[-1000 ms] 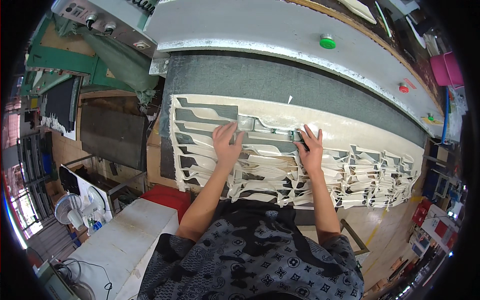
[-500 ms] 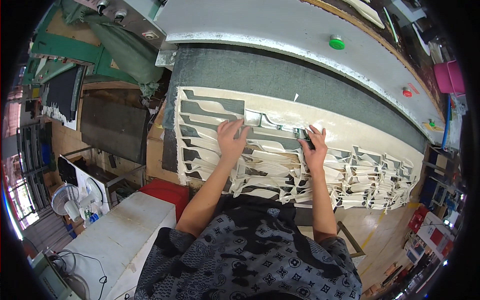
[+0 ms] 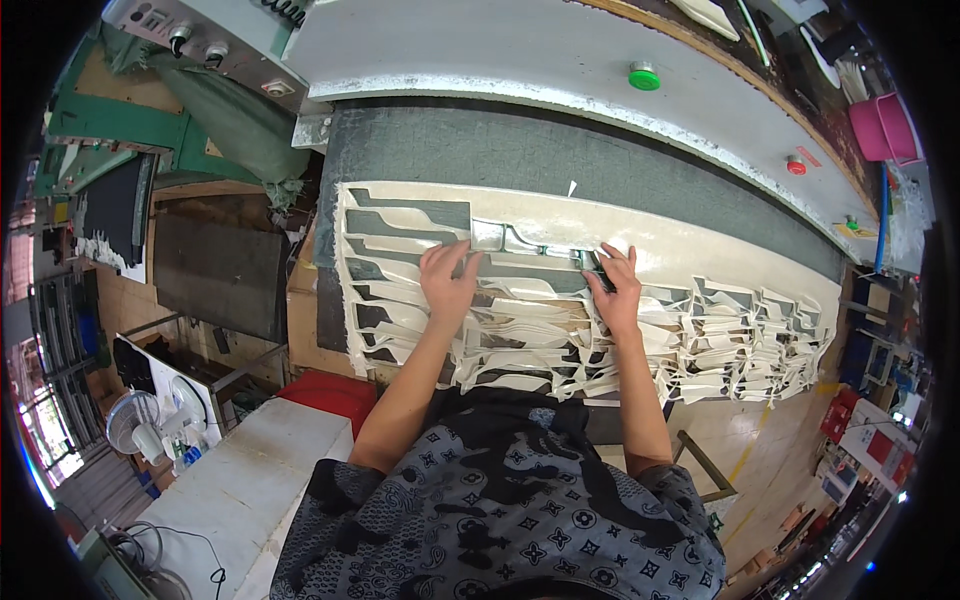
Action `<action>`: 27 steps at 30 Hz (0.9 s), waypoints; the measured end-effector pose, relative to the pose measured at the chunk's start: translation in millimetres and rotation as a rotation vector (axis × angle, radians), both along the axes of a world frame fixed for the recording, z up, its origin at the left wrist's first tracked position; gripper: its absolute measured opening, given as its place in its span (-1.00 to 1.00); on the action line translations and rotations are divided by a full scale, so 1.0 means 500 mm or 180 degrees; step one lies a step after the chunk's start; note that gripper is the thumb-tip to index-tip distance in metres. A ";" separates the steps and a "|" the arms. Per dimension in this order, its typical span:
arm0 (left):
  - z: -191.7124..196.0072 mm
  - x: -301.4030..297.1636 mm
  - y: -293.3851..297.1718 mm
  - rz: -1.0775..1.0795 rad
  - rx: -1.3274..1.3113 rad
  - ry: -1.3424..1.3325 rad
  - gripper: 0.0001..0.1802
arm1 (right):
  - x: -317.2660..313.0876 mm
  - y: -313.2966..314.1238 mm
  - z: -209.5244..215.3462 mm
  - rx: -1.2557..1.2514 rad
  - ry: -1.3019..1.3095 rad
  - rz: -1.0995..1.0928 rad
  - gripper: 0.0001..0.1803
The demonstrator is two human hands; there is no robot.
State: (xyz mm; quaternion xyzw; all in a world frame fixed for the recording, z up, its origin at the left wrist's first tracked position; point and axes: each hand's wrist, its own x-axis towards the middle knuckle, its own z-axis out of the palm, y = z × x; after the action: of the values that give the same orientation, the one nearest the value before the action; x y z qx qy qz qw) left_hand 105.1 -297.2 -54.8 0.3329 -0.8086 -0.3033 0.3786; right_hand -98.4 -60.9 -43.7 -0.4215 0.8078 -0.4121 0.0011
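Note:
A narrow metal cutting die [image 3: 522, 240] with a curved edge lies on a cream sheet [image 3: 660, 240], just right of a cut-out gap. My left hand [image 3: 449, 285] has its fingertips and thumb at the die's left end. At the other end, the fingers of my right hand [image 3: 617, 290] close around the die's narrow, dark part. Around and below both hands the sheet is cut into rows of long curved openings, with thin strips left between them. Towards the right these cream scraps [image 3: 745, 350] are tangled.
Under the sheet is a dark grey board [image 3: 440, 140]. A grey machine beam [image 3: 480, 50] runs across behind it, carrying a green button [image 3: 644, 76] and a red button [image 3: 795, 165]. A white cabinet [image 3: 250, 470] and a fan [image 3: 133, 420] stand at the left.
The whole view has shifted slightly to the left. Both hands stay on the cutting die, and its place on the sheet looks the same.

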 end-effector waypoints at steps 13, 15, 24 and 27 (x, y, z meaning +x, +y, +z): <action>0.006 -0.007 -0.001 0.0049 0.0253 0.0000 -0.70 | 0.001 -0.007 0.006 -0.0158 -0.0370 -0.0238 -0.43; 0.006 -0.005 -0.002 0.0053 0.0238 0.0038 -0.64 | 0.000 -0.007 0.003 -0.0216 -0.0516 -0.0248 -0.40; 0.009 -0.007 -0.006 -0.0024 0.0134 -0.0064 -0.60 | -0.001 -0.001 -0.003 -0.0139 -0.0224 -0.0087 -0.61; 0.014 -0.007 -0.002 0.0043 0.0213 -0.0079 -0.59 | 0.000 -0.003 0.000 -0.0125 -0.0180 -0.0030 -0.61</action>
State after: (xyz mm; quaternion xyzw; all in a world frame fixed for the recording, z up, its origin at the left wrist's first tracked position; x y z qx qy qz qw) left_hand 101.8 -298.5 -48.1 0.3545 -0.8004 -0.3234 0.3592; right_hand -98.5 -62.5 -43.8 -0.4059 0.8011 -0.4396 0.0138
